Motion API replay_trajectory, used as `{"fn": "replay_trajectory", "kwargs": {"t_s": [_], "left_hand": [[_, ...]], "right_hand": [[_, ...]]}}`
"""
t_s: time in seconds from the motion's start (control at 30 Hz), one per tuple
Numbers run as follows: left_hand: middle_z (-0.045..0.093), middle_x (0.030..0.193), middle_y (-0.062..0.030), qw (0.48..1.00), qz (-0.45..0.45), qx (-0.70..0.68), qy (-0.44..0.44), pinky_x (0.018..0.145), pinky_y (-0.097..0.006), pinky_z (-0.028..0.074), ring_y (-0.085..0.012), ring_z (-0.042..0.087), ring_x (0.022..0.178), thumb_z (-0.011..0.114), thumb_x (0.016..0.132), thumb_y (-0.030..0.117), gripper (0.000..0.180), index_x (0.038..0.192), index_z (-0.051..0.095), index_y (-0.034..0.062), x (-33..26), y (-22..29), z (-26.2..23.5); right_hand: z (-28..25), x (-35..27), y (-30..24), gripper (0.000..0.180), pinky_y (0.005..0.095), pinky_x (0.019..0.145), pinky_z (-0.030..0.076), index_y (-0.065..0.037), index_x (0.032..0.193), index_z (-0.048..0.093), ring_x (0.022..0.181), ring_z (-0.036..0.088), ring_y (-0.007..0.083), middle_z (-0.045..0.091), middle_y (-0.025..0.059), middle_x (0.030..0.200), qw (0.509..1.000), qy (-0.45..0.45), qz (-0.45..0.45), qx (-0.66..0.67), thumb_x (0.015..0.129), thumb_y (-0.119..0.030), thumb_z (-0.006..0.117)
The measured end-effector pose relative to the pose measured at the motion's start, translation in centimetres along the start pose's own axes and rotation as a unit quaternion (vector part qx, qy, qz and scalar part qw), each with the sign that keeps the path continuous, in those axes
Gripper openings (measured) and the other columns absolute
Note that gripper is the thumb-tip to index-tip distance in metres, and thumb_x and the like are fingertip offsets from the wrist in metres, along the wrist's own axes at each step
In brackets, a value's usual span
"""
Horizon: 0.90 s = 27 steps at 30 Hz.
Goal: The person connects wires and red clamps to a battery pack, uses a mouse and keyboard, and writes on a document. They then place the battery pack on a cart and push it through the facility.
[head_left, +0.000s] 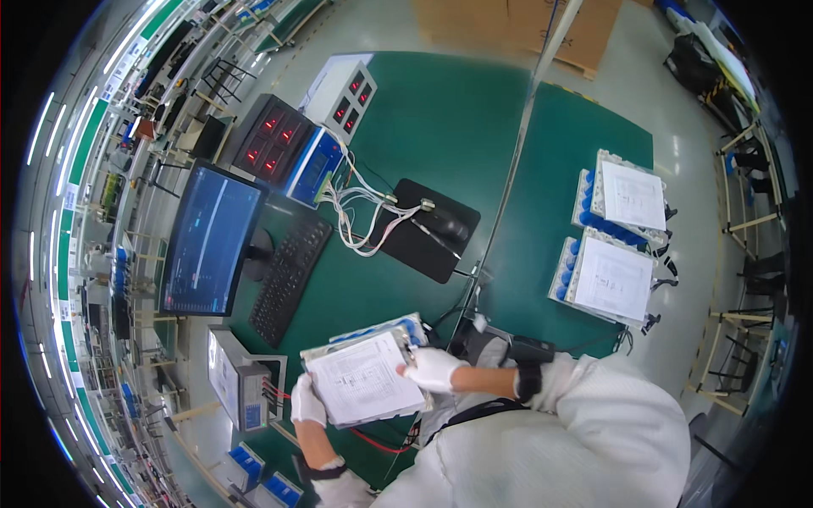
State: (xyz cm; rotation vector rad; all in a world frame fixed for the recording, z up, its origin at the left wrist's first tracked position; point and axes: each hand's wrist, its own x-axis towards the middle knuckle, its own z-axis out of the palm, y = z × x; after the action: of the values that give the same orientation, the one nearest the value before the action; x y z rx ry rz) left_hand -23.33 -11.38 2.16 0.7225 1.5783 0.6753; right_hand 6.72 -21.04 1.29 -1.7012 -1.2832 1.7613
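Note:
In white gloves, both my hands hold a battery pack (377, 323) with a pale frame and blue parts along its far edge. A printed paper sheet (364, 379) lies over its top. My left hand (307, 401) is closed on the pack's left edge. At the right edge, my right hand (430, 370) grips the pack near its far corner, thumb over the sheet. The fingers under the pack are hidden. Red leads (373, 440) show below the pack's near side; where they end cannot be made out.
Left stand a monitor (212, 240), a keyboard (290, 275) and a boxed instrument (240, 381). Beyond are display units (269, 140) with white cables (351, 216) reaching a black mat (415, 254) with a mouse (447, 225). Two similar packs (606, 275) lie right, past a post (517, 152).

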Motion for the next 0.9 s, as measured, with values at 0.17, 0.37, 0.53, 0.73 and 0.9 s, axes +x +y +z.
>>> {"fn": "replay_trajectory", "kwargs": {"t_s": [0.17, 0.37, 0.53, 0.73, 0.9], "left_hand": [[0.063, 0.091, -0.0082, 0.967, 0.047, 0.243, -0.059, 0.074, -0.032, 0.046, -0.0165, 0.057, 0.079, 0.048, 0.092, 0.028, 0.036, 0.100, 0.062, -0.0042, 4.9, 3.2, 2.9], [0.060, 0.082, -0.0030, 0.962, 0.055, 0.261, -0.067, 0.070, -0.027, 0.041, -0.0106, 0.049, 0.075, 0.051, 0.094, 0.023, 0.027, 0.096, 0.063, -0.0016, 6.1, 3.3, 6.3], [0.060, 0.105, -0.0204, 0.900, 0.225, 0.365, -0.081, 0.087, -0.034, 0.042, -0.0265, 0.057, 0.097, 0.051, 0.094, 0.032, 0.041, 0.112, 0.056, -0.0043, 7.5, 0.5, 6.4], [0.057, 0.102, -0.0237, 0.891, 0.282, 0.350, -0.066, 0.088, -0.035, 0.040, -0.0309, 0.056, 0.096, 0.045, 0.095, 0.037, 0.048, 0.113, 0.054, -0.0060, 5.8, -0.2, 5.6], [0.063, 0.094, -0.0254, 0.887, 0.287, 0.359, -0.031, 0.080, -0.036, 0.046, -0.0325, 0.063, 0.087, 0.045, 0.093, 0.041, 0.052, 0.105, 0.060, -0.0071, 5.3, -0.5, 6.0]], "right_hand": [[5.2, -2.3, 1.6, 0.042, 0.0392, 0.082, 0.048, 0.004, 0.104, 0.061, 0.093, 0.064, 0.0328, 0.065, 0.0224, 0.099, 0.989, -0.018, 0.074, 0.124, 0.078, -0.028, 0.058], [5.5, -2.8, 0.4, 0.046, 0.0385, 0.071, 0.049, 0.008, 0.108, 0.057, 0.080, 0.063, 0.0315, 0.063, 0.0224, 0.092, 0.960, -0.028, 0.070, 0.270, 0.076, -0.025, 0.059], [4.5, -1.1, 3.9, 0.062, 0.0414, 0.075, 0.047, 0.015, 0.114, 0.040, 0.088, 0.061, 0.0346, 0.059, 0.0266, 0.092, 0.972, -0.164, 0.141, 0.089, 0.079, -0.031, 0.063], [3.4, 1.3, 11.3, 0.026, 0.0334, 0.066, 0.048, 0.002, 0.100, 0.058, 0.076, 0.059, 0.0266, 0.059, 0.0143, 0.086, 0.915, -0.135, -0.350, -0.145, 0.080, -0.014, 0.065], [2.7, 2.4, 16.7, 0.010, 0.0337, 0.062, 0.049, -0.002, 0.092, 0.065, 0.070, 0.061, 0.0217, 0.061, 0.0107, 0.077, 0.934, -0.181, -0.307, -0.018, 0.084, -0.006, 0.060]]}}
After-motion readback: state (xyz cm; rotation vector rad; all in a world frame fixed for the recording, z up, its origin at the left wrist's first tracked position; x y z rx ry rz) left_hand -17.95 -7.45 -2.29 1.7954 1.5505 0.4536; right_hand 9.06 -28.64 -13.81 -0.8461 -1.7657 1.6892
